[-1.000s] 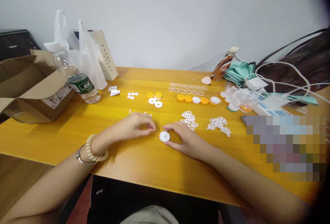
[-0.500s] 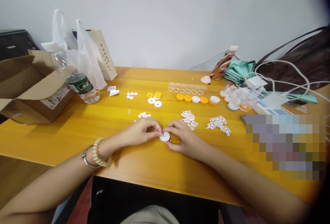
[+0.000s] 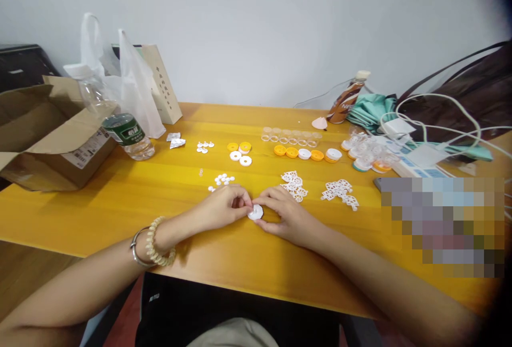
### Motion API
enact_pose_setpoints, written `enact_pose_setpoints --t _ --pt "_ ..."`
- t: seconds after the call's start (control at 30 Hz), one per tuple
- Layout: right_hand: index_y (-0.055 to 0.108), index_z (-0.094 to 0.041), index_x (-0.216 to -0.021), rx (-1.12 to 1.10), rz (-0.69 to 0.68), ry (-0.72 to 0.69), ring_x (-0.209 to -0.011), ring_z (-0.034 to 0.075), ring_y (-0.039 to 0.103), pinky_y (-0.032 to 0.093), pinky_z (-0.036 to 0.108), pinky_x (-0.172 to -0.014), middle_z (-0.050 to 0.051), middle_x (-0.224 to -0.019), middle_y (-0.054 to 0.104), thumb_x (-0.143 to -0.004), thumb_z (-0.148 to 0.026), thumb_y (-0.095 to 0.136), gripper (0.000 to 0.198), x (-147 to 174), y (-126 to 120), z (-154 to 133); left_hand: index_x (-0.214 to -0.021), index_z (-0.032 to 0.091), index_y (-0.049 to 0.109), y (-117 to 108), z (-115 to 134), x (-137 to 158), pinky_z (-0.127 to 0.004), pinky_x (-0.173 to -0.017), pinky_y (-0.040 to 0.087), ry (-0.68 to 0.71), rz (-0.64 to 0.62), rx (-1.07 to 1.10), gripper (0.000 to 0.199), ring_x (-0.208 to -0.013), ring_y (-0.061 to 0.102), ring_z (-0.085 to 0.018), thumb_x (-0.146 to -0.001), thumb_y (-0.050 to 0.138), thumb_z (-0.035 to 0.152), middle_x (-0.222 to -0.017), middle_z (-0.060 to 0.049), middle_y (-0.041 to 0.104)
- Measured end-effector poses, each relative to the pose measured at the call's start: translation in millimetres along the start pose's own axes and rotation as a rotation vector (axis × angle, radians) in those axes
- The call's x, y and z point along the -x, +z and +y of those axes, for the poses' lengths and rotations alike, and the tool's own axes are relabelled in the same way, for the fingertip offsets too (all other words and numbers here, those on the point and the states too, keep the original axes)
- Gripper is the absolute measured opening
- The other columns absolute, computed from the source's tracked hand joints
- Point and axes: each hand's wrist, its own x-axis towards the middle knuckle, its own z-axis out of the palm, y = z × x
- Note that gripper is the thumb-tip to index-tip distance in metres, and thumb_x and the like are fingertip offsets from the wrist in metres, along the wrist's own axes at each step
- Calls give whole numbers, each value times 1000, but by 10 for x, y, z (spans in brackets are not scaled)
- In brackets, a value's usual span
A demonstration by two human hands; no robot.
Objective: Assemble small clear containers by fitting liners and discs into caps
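A small white plastic disc [image 3: 256, 212] is held just above the table's front half. My right hand [image 3: 286, 216] grips its right side between thumb and forefinger. My left hand [image 3: 230, 206] is closed in a pinch at the disc's left edge; whether a smaller part lies between those fingertips is hidden. Beyond my left hand lie several small white round pieces [image 3: 223, 179]. A heap of white openwork plastic pieces [image 3: 294, 186] lies just past my right hand, and a second heap of openwork pieces [image 3: 339, 192] sits farther right.
Farther back are white stemmed pieces [image 3: 205, 147], orange and white rings [image 3: 245, 161], clear cups [image 3: 283, 138] and orange and white round cases [image 3: 304, 154]. An open carton [image 3: 80, 160] and water bottle [image 3: 130, 136] stand left. Bagged parts [image 3: 364, 152], cables and a power strip [image 3: 416, 168] crowd the right.
My left hand has shifted very slightly, and its fingertips now cover a bit more of the disc's left side. The right hand keeps its grip; the table items stay put.
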Motion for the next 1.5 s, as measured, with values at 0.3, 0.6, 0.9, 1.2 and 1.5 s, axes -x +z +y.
enact_pose_setpoints --t 0.3,0.6,0.9,1.2,1.5 --pt "60 -20 -99 7 3 9 -87 19 49 41 33 -78 6 -89 59 -77 -23 62 22 -1 -11 -1 -85 19 70 -103 53 54 -24 -71 43 78 -20 -139 15 -71 57 -11 -81 55 22 -79 -2 64" --pt "61 -21 -100 -2 -11 21 -90 20 49 40 34 -80 7 -92 58 -78 -24 63 22 1 -23 -10 -86 19 69 -146 71 123 -23 -72 43 235 -143 -217 17 -74 58 -12 -83 53 18 -82 -3 66" --pt "60 -22 -98 -2 -20 19 -89 21 50 41 35 -81 6 -90 58 -78 -23 62 21 5 -26 -25 -87 19 68 -130 139 195 -30 -79 38 347 -113 -476 16 -80 57 -16 -84 51 18 -86 -4 64" --pt "60 -21 -99 -31 -12 9 -89 20 50 42 34 -80 6 -91 56 -77 -22 61 22 9 -26 -25 -92 19 66 -188 139 204 -30 -81 37 394 -87 -484 19 -85 56 -16 -88 48 24 -89 -5 64" --pt "57 -21 -103 -343 -56 17 -81 14 55 46 30 -76 3 -91 61 -77 -16 59 27 14 -77 -41 -90 13 61 -89 109 110 -24 -70 46 -13 -60 314 18 -74 61 -13 -82 56 28 -84 -5 68"
